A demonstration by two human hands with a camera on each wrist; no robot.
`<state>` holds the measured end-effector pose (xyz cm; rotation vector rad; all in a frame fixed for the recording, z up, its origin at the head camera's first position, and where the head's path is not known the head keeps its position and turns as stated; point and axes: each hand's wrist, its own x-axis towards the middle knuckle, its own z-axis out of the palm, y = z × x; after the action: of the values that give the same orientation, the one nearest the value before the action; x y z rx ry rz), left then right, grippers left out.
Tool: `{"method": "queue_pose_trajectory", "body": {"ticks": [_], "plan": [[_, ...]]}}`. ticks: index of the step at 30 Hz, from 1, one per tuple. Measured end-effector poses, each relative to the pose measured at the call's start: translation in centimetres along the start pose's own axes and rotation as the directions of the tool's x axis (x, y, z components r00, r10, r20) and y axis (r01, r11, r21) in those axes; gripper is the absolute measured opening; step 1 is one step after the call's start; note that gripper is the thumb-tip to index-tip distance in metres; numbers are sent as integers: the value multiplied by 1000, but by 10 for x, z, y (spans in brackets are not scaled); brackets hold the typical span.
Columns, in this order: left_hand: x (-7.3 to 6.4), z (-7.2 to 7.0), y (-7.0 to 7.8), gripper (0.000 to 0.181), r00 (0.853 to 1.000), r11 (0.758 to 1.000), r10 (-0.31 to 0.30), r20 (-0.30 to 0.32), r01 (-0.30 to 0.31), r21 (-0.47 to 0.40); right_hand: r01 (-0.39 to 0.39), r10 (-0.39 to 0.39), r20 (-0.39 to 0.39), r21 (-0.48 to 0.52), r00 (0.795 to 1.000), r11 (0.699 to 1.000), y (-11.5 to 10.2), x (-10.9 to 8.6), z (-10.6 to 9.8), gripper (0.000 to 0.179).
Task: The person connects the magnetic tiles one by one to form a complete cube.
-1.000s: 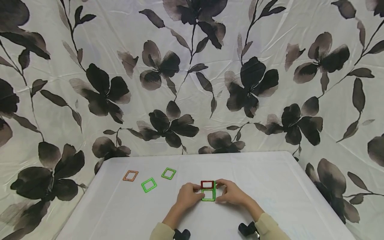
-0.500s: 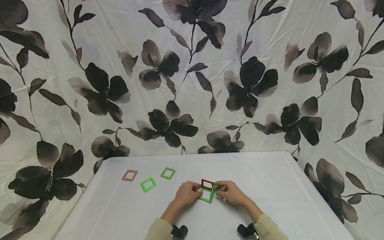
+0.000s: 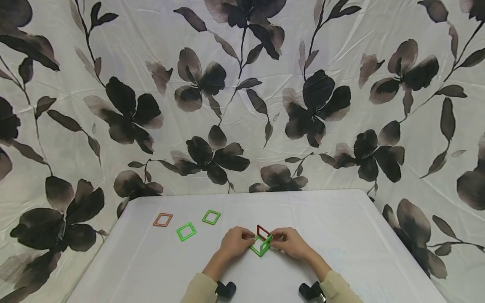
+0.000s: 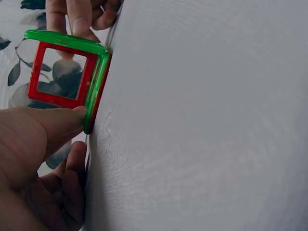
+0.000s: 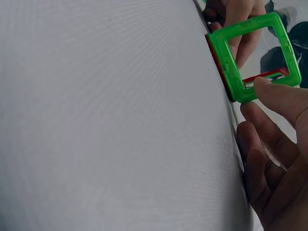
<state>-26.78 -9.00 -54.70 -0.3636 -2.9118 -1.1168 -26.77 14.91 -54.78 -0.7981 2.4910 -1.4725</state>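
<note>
Square frame-shaped magnetic tiles are joined into a small corner between both hands. A green tile lies on the table as the base; a red edge shows under it in the wrist views. From its back rises a red tile, and on the right another green tile stands upright. My left hand pinches the base and red tile at their left corner, thumb in front. My right hand pinches the upright green tile from the right, its thumb on the lower edge. Some fingertips behind the tiles are hidden.
Left of the hands on the white table lie an orange tile, a green tile and a second green tile, apart from each other. A floral curtain hangs behind the table's back edge.
The joined tiles have turned between my hands, so the base now shows a corner toward me and the red tile looks narrower. Both hands keep hold; the loose tiles lie as before.
</note>
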Motion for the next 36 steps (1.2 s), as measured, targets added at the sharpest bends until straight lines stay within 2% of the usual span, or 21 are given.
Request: {"method": "queue_pose_trajectory", "body": {"ticks": [6, 11, 17, 22, 28, 32, 36], "plan": [[0, -3, 2, 11, 1000, 1000, 3, -13, -3, -2, 6, -6, -16, -13, 1000, 1000, 1, 2, 0, 19], [0, -3, 0, 10, 1000, 1000, 5, -16, -5, 3, -5, 5, -5, -9, 1000, 1000, 1, 2, 1, 25], [1, -4, -2, 9, 1000, 1000, 5, -4, -5, -19, 2, -2, -8, -13, 1000, 1000, 2, 1, 3, 22], [3, -7, -7, 11, 999, 997, 26, 21, -24, -77, 8, -9, -9, -17, 1000, 1000, 2, 2, 2, 21], [3, -14, -16, 17, 998, 974, 47, 49, -35, -225, -4, 4, -9, -3, 1000, 1000, 0, 0, 2, 23], [2, -23, -23, 17, 1000, 971, 27, -4, -27, -239, -10, 10, -8, 0, 1000, 1000, 1, 0, 3, 23], [2, -38, -33, 15, 990, 982, 2, -144, -29, -185, -1, 1, -17, -1, 1000, 1000, 3, 0, 5, 23]]}}
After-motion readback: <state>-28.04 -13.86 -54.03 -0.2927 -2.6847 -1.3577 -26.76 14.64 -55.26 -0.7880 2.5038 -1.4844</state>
